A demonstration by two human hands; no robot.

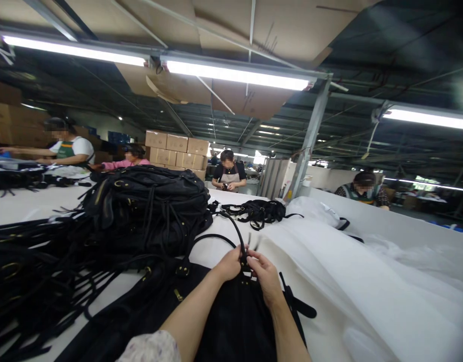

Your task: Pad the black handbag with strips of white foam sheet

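Note:
A black bag (239, 317) with gold-coloured fittings lies on the white table, its handle (236, 229) arching up above it. My left hand (230, 262) is closed around the base of this handle on its left side. On the right side of the same spot, my right hand (262, 267) pinches at the handle's end with thumb and fingers. Thin dark strap ends stick up just beyond my fingertips. A second handle loop curves to the left of my left hand. What lies between the fingertips is small and partly hidden.
A large pile of black bags (159, 206) and loose straps (38, 281) covers the left side. More black straps (259, 211) lie farther back. White sheeting (352, 271) spreads over the right. Several people work beyond the table, one person (229, 173) straight ahead.

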